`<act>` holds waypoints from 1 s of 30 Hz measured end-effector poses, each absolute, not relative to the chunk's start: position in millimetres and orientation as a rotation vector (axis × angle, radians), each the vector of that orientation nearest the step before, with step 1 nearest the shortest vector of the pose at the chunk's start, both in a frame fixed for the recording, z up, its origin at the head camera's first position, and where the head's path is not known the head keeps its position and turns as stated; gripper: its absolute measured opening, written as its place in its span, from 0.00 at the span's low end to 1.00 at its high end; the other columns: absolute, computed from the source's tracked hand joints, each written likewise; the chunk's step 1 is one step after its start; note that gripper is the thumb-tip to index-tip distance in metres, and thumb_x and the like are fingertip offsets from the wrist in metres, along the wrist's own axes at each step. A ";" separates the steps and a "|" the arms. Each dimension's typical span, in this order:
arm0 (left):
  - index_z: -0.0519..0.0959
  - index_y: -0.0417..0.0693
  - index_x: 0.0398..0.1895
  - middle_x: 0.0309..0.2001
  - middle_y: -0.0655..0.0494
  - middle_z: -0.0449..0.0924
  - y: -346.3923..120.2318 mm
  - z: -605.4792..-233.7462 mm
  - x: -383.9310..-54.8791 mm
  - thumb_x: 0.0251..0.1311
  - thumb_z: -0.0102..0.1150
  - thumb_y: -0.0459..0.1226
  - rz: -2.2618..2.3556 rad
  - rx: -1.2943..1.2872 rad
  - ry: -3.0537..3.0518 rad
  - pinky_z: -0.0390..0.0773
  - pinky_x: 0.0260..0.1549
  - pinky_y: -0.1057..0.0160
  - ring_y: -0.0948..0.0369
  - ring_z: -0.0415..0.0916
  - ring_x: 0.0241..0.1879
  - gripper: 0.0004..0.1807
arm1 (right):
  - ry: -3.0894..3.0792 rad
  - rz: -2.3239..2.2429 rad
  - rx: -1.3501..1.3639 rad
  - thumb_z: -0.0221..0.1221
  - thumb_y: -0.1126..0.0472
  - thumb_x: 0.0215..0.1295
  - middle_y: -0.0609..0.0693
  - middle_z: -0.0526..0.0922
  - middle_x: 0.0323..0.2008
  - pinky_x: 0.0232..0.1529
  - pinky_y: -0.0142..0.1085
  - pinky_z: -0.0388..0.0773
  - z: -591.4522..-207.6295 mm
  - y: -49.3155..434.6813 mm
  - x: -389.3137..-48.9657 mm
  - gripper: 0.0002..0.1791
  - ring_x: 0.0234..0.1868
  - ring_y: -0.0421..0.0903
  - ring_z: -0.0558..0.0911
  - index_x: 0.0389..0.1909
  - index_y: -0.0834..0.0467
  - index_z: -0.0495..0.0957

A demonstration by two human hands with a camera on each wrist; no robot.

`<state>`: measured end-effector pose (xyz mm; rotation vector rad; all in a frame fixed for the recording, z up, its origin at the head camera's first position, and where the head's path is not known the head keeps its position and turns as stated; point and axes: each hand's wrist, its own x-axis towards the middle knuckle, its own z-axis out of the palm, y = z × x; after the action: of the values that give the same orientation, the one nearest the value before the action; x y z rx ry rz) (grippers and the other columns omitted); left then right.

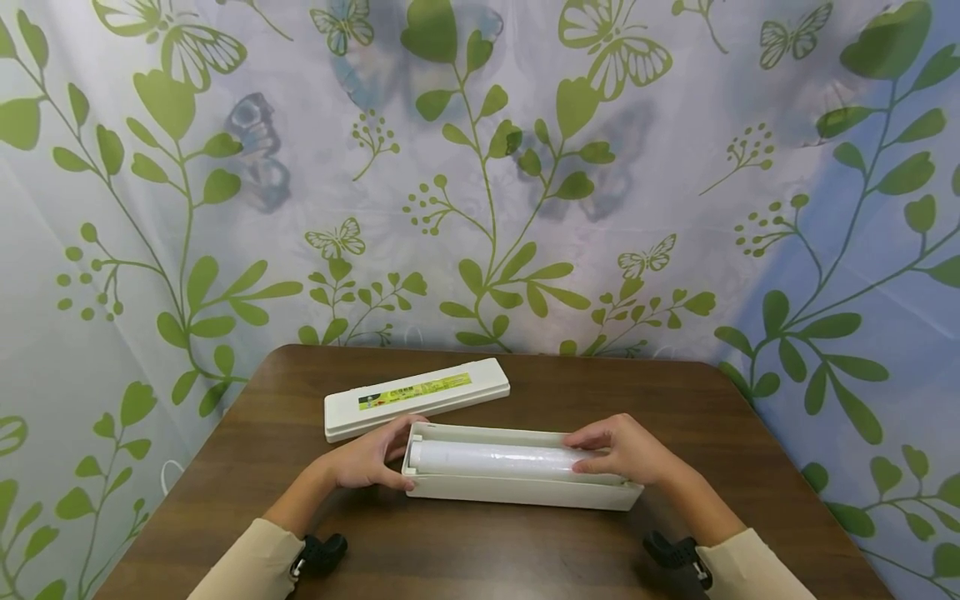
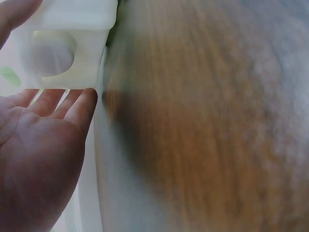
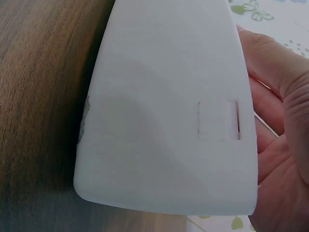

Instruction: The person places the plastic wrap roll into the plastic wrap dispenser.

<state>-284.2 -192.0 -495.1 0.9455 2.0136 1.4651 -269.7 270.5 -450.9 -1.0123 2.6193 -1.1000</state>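
A long white dispenser box (image 1: 517, 492) lies open on the brown table (image 1: 480, 558), with a roll of clear film (image 1: 495, 457) inside it. My left hand (image 1: 367, 458) holds the box's left end, fingers at the far wall and thumb at the near wall. In the left wrist view its fingers (image 2: 72, 104) touch the box end (image 2: 72, 43) below a round recess. My right hand (image 1: 626, 450) reaches over the right end, fingers and thumb curled on the roll. The right wrist view shows the box's outer wall (image 3: 169, 96) with that hand (image 3: 280, 121) behind it.
The box's white lid (image 1: 416, 398), with a yellow-green label, lies flat just behind the box toward the back left. A leaf-and-butterfly curtain (image 1: 480, 167) hangs close behind the table. The table's rounded back corners and side edges are in view.
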 end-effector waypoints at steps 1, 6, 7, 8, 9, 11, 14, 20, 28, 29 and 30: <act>0.54 0.46 0.76 0.70 0.45 0.65 -191.8 -495.2 -284.1 0.56 0.74 0.33 1.464 0.945 2.012 0.72 0.65 0.68 0.53 0.65 0.70 0.48 | 2.627 -1.110 -1.016 0.73 0.49 0.59 0.52 0.90 0.50 0.49 0.36 0.85 -450.9 271.0 -269.1 0.23 0.50 0.46 0.89 0.51 0.58 0.88; 0.54 0.47 0.76 0.70 0.47 0.65 -191.5 -495.5 -284.0 0.56 0.75 0.34 1.462 0.947 2.019 0.72 0.65 0.68 0.58 0.66 0.69 0.49 | 2.673 -1.147 -1.018 0.73 0.48 0.60 0.50 0.90 0.48 0.50 0.34 0.85 -448.4 273.5 -265.2 0.22 0.50 0.48 0.89 0.50 0.57 0.88; 0.54 0.47 0.76 0.69 0.47 0.65 -191.5 -495.5 -284.0 0.56 0.75 0.34 1.462 0.948 2.020 0.71 0.65 0.69 0.58 0.67 0.69 0.49 | 2.680 -1.155 -1.024 0.73 0.48 0.60 0.51 0.90 0.48 0.50 0.34 0.85 -448.1 274.2 -264.5 0.22 0.49 0.48 0.89 0.51 0.57 0.88; 0.54 0.47 0.76 0.69 0.47 0.65 -191.5 -495.5 -284.0 0.56 0.75 0.34 1.462 0.949 2.020 0.71 0.65 0.69 0.58 0.67 0.69 0.49 | 2.689 -1.160 -1.033 0.72 0.49 0.61 0.51 0.90 0.48 0.50 0.33 0.84 -447.7 275.1 -263.7 0.22 0.49 0.48 0.89 0.51 0.57 0.88; 0.54 0.47 0.76 0.69 0.47 0.65 -191.5 -495.6 -284.0 0.56 0.75 0.34 1.464 0.949 2.019 0.71 0.65 0.69 0.58 0.66 0.69 0.49 | 2.698 -1.169 -1.039 0.72 0.49 0.61 0.51 0.90 0.48 0.50 0.32 0.84 -447.5 276.0 -262.9 0.21 0.49 0.49 0.89 0.51 0.57 0.88; 0.54 0.47 0.76 0.70 0.47 0.65 -191.6 -495.9 -284.2 0.56 0.75 0.33 1.467 0.950 2.020 0.71 0.65 0.69 0.57 0.66 0.69 0.49 | 2.714 -1.195 -1.059 0.72 0.51 0.62 0.52 0.90 0.48 0.50 0.32 0.84 -447.6 278.2 -261.6 0.21 0.48 0.50 0.89 0.51 0.58 0.87; 0.54 0.46 0.76 0.70 0.45 0.65 -191.9 -496.4 -284.6 0.56 0.74 0.33 1.472 0.951 2.015 0.71 0.66 0.70 0.56 0.66 0.70 0.49 | 2.741 -1.244 -1.063 0.72 0.54 0.62 0.54 0.90 0.48 0.49 0.33 0.85 -448.3 282.1 -259.8 0.19 0.48 0.51 0.89 0.51 0.59 0.87; 0.53 0.45 0.77 0.71 0.42 0.64 -191.9 -496.2 -284.3 0.56 0.74 0.33 1.483 0.946 2.002 0.69 0.66 0.71 0.51 0.63 0.71 0.49 | 2.770 -1.369 -1.034 0.72 0.60 0.62 0.57 0.90 0.47 0.50 0.36 0.85 -449.5 289.7 -256.7 0.15 0.48 0.47 0.89 0.50 0.57 0.87; 0.52 0.44 0.77 0.71 0.41 0.62 -192.2 -496.2 -283.6 0.55 0.74 0.31 1.505 0.935 1.979 0.70 0.66 0.71 0.46 0.60 0.73 0.51 | 2.699 -1.647 -0.934 0.68 0.69 0.64 0.64 0.89 0.47 0.45 0.30 0.85 -451.4 298.9 -252.6 0.13 0.47 0.42 0.89 0.49 0.64 0.86; 0.52 0.44 0.77 0.71 0.41 0.62 -192.4 -496.3 -283.7 0.55 0.74 0.31 1.508 0.934 1.975 0.70 0.66 0.70 0.46 0.60 0.73 0.51 | 2.698 -1.677 -0.914 0.68 0.69 0.63 0.64 0.88 0.47 0.44 0.30 0.85 -451.9 300.4 -252.3 0.13 0.46 0.41 0.89 0.49 0.65 0.86; 0.51 0.43 0.78 0.71 0.40 0.62 -192.5 -496.4 -283.8 0.55 0.74 0.31 1.509 0.934 1.971 0.71 0.65 0.69 0.46 0.60 0.73 0.51 | 2.701 -1.699 -0.893 0.68 0.70 0.64 0.64 0.88 0.47 0.44 0.29 0.85 -452.6 302.1 -252.3 0.13 0.46 0.40 0.89 0.49 0.66 0.86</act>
<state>-283.8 -192.5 -496.4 0.9336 1.9708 1.5087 -252.3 302.1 -452.6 -0.8928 2.7011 -1.6993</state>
